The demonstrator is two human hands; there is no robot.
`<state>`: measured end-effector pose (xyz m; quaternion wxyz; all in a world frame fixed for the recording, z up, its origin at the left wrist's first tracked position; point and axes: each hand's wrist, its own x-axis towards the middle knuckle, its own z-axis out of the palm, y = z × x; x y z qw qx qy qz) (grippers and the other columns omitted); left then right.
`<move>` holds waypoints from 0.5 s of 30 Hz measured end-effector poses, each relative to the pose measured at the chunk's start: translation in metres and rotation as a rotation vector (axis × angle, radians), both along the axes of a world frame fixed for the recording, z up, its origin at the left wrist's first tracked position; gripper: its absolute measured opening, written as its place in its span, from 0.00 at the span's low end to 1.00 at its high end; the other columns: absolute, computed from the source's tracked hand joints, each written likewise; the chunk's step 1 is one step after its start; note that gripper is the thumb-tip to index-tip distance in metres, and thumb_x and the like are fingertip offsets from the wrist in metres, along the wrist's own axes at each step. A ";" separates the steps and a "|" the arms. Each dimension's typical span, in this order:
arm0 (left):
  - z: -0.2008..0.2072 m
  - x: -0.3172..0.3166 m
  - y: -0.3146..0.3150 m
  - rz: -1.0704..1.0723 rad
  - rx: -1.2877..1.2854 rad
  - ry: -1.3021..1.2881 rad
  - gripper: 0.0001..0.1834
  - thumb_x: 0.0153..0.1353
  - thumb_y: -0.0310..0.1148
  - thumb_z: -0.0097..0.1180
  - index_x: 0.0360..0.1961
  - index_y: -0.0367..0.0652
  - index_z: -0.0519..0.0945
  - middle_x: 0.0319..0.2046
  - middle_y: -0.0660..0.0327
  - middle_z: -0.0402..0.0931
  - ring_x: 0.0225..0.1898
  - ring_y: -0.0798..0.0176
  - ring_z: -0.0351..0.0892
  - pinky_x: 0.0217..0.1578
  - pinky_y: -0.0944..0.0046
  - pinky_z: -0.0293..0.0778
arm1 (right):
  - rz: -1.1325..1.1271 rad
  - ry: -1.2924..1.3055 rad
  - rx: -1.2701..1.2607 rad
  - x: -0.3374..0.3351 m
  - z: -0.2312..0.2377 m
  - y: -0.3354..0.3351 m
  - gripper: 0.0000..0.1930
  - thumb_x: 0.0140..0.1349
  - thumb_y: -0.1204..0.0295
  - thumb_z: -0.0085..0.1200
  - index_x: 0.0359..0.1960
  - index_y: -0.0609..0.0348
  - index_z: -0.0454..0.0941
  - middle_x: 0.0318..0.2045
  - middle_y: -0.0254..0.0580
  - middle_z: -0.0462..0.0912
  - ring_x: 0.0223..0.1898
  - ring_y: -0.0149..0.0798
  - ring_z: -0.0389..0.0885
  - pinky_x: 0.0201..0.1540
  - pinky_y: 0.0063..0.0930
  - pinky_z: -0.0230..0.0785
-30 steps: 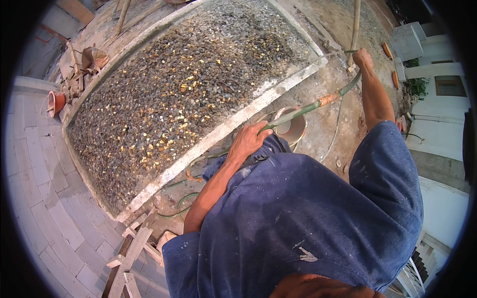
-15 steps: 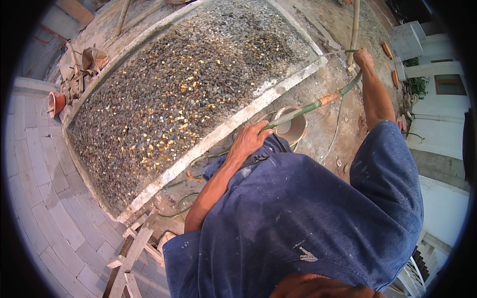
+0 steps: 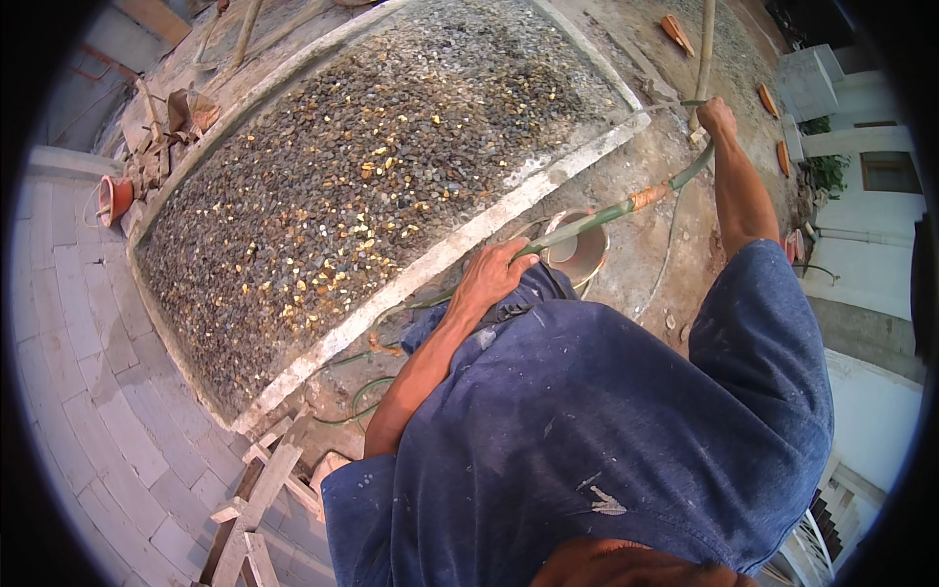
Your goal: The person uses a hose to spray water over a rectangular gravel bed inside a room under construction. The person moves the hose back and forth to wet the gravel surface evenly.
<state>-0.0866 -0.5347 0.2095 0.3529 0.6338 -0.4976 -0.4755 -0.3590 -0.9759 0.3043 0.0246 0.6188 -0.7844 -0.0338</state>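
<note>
A green hose (image 3: 587,227) with an orange-brown wrapped joint runs across in front of my body. My left hand (image 3: 494,277) is closed round it near my waist. Farther out to the right, my right hand (image 3: 717,117) grips the hose near its end, with that arm stretched forward. A thin pale streak, seemingly water, leaves the hose end toward the corner of the pebble bed (image 3: 352,186). Its wet stones are dark grey and brown with scattered yellow ones, inside a pale concrete border (image 3: 469,235).
Below the hose stands a bucket (image 3: 577,249). An orange bucket (image 3: 114,199) sits left of the bed, beside grey paving (image 3: 88,342). A wooden frame (image 3: 256,489) is at lower left. A pole (image 3: 705,59) rises beyond my right hand; a white building (image 3: 871,215) lies right.
The surroundings have shifted slightly in the picture as my head moved, bringing an orange piece at top right more into view. Both hands keep their hold on the hose, almost unmoved.
</note>
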 end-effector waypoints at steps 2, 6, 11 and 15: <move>0.000 0.000 0.001 0.008 0.003 0.005 0.27 0.61 0.48 0.56 0.48 0.34 0.78 0.47 0.42 0.77 0.50 0.43 0.77 0.49 0.52 0.71 | 0.006 0.008 0.009 0.002 -0.001 0.001 0.19 0.64 0.63 0.43 0.51 0.59 0.76 0.48 0.53 0.80 0.50 0.53 0.79 0.50 0.44 0.72; -0.001 0.001 0.002 0.014 -0.004 -0.008 0.27 0.60 0.49 0.56 0.48 0.34 0.78 0.47 0.42 0.77 0.50 0.43 0.77 0.49 0.52 0.72 | -0.009 0.020 0.024 0.004 -0.003 0.001 0.20 0.65 0.61 0.39 0.54 0.55 0.74 0.49 0.52 0.79 0.52 0.53 0.78 0.51 0.44 0.72; -0.006 0.000 0.002 0.018 -0.006 -0.007 0.26 0.60 0.49 0.56 0.48 0.35 0.78 0.45 0.44 0.78 0.47 0.44 0.78 0.46 0.53 0.72 | -0.010 0.001 -0.001 -0.002 -0.008 -0.004 0.19 0.63 0.63 0.44 0.52 0.57 0.75 0.50 0.54 0.78 0.51 0.53 0.78 0.50 0.44 0.72; -0.004 -0.001 0.002 0.016 0.023 -0.003 0.26 0.60 0.48 0.56 0.49 0.36 0.79 0.44 0.45 0.79 0.44 0.46 0.80 0.44 0.53 0.73 | -0.016 -0.026 -0.024 -0.001 -0.008 -0.003 0.19 0.62 0.64 0.44 0.52 0.57 0.75 0.50 0.53 0.79 0.51 0.53 0.78 0.51 0.44 0.71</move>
